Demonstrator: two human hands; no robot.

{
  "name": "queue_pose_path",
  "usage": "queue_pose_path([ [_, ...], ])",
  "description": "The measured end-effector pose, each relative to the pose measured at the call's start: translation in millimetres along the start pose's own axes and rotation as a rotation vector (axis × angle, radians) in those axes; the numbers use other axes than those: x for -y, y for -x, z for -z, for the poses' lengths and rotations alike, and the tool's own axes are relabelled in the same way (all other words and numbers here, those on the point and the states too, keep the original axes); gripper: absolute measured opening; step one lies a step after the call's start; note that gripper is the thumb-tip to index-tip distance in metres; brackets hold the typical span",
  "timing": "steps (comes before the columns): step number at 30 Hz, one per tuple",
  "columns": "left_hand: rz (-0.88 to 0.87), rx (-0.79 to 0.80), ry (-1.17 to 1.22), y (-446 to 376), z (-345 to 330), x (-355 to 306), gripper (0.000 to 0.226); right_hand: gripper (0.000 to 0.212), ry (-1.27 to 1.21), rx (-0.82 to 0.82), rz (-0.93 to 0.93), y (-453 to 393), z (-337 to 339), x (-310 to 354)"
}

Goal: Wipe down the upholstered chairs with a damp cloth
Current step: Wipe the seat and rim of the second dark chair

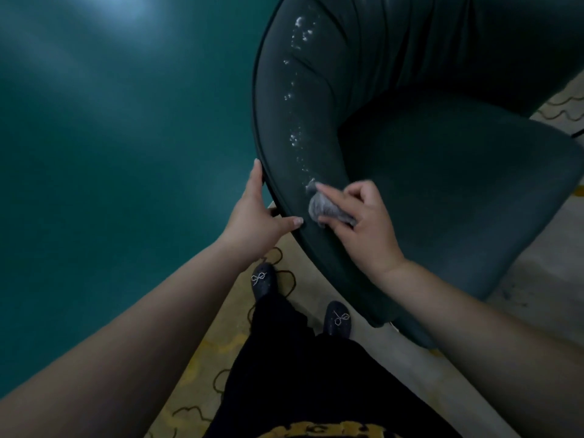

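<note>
Left hand point(252, 216) grips chair point(442, 191) rim, fingers curled over its edge. Right hand point(363, 222) on chair's inner back, fingers pinching bunched cloth point(325, 208) below foam trail point(297, 90).

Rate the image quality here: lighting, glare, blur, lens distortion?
Head view: dim, teal-tinted; soft glare patch on the wall top left; wet trail on the chair glints white; right hand and cloth slightly motion-blurred; wide-angle bending at edges.

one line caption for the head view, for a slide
Right hand presses a grey cloth on the dark green chair, below a foam trail; left hand grips its rim.
</note>
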State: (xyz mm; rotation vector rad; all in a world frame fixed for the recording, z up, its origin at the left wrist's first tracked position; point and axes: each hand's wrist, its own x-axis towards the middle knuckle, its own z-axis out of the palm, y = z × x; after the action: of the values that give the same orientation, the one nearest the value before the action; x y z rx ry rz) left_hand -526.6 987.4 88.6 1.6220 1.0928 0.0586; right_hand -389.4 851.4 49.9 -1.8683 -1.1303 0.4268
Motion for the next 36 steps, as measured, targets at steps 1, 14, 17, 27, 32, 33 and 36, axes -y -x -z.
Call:
queue_pose_path([
  [1, -0.005, -0.002, 0.010, -4.0, 3.8, -0.6, 0.116, 0.056, 0.000, 0.009, 0.001, 7.1, 1.6, 3.2],
  [14, -0.106, 0.094, -0.073, -57.4, 44.2, -20.6, 0.118, 0.061, 0.070, -0.071, -0.063, -18.9, -16.2, 17.9],
  [17, -0.131, 0.137, -0.099, -67.6, 50.4, -19.2, 0.119, 0.057, 0.115, -0.118, -0.055, -47.7, -26.6, 14.8],
  [27, -0.142, 0.257, -0.026, -104.6, 75.2, -24.4, 0.117, 0.061, 0.110, -0.117, -0.118, -53.7, -32.1, 32.3],
  [32, -0.170, 0.256, -0.024, -108.8, 77.4, -22.7, 0.108, 0.051, 0.138, -0.203, -0.137, -127.4, -47.9, 27.4],
  [33, -0.173, 0.244, -0.024, -109.7, 77.7, -23.2, 0.105, 0.050, 0.112, -0.217, -0.153, -136.6, -49.2, 28.0],
  [36, -0.176, 0.247, -0.014, -115.0, 79.1, -26.2, 0.104, 0.054, 0.116, -0.203, -0.167, -120.1, -46.0, 32.4],
])
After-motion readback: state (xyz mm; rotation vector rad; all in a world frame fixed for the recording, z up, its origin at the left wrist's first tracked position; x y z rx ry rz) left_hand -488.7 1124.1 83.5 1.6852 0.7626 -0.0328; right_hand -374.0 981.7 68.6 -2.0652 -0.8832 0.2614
